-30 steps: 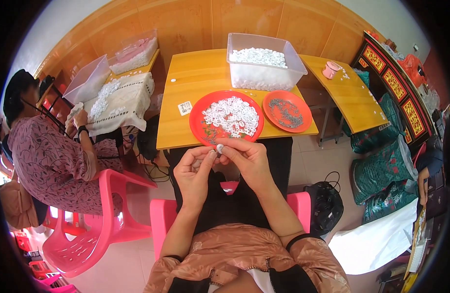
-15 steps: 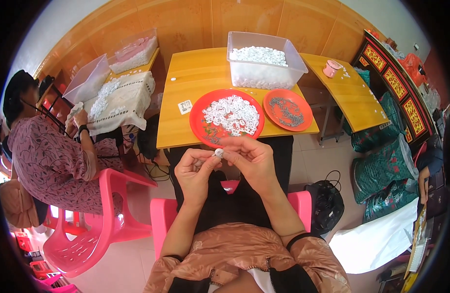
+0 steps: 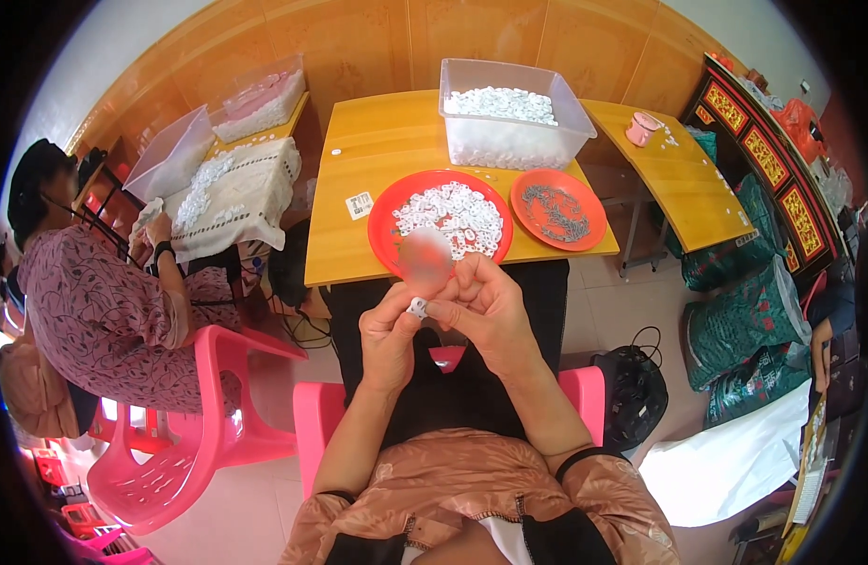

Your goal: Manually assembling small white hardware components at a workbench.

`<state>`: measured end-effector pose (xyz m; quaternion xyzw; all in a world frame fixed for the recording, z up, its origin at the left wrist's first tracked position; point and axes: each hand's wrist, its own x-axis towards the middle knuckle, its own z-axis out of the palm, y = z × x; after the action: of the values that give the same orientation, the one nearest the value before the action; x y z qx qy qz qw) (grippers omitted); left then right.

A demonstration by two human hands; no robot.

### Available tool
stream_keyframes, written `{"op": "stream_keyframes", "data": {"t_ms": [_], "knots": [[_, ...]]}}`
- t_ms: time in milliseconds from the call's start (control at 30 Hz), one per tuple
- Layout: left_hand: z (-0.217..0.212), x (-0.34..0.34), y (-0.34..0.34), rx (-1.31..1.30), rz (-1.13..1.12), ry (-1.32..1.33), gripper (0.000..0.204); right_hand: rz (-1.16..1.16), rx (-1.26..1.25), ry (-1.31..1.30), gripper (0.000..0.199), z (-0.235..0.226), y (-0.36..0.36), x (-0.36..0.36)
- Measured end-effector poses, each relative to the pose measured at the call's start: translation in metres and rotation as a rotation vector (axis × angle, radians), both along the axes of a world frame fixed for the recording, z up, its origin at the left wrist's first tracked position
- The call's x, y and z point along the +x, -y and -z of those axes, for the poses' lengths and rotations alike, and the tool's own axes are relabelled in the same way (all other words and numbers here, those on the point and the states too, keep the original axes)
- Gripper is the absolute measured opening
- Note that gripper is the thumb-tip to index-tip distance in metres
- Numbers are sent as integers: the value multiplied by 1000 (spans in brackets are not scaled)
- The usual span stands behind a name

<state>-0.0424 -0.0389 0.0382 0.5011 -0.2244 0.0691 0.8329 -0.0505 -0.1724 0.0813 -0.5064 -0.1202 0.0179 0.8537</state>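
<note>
Pinching a small white plastic piece (image 3: 417, 308), the left hand (image 3: 387, 341) has its thumb and fingertips clamped together on it, just off the table's near edge. Over on the right, the right hand (image 3: 493, 311) brings its thumb right up to that same piece, fingers curled; a blur hides part of them, so whether they grip too, I can't tell. Just beyond sits the red plate (image 3: 382, 231), heaped with white pieces, near the edge of the yellow wooden table (image 3: 382, 137). Right beside it, a smaller orange-red plate (image 3: 592, 205) carries thin grey pieces. Farther back stands a clear plastic box (image 3: 572, 111), well filled with white pieces, and over on the far right, a pink cup (image 3: 641, 131)!
</note>
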Motion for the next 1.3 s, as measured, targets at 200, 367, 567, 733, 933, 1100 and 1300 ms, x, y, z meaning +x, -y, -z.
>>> {"op": "stream_keyframes", "data": {"t_ms": [200, 367, 567, 733, 933, 1100, 1300], "knots": [[-3, -4, 1, -47, -53, -43, 41, -47, 37, -44, 25, 1, -4, 0], [1, -3, 3, -137, -75, -114, 42, -130, -150, -12, 11, 1, -5, 1], [4, -4, 2, -33, -133, -188, 46, -192, -77, -59, 21, 5, -8, 2], [3, 0, -7, 15, -63, -109, 31, -249, -72, -115, 20, 3, -5, 1], [-7, -6, -1, -192, -16, -197, 37, 94, -634, 435, 16, 7, -15, -3], [-7, -11, 4, -239, 4, -197, 39, 293, -811, 625, 21, 13, -22, -2], [-3, -19, 14, -277, 15, -209, 41, 489, -922, 815, 18, 26, -22, 2]]}}
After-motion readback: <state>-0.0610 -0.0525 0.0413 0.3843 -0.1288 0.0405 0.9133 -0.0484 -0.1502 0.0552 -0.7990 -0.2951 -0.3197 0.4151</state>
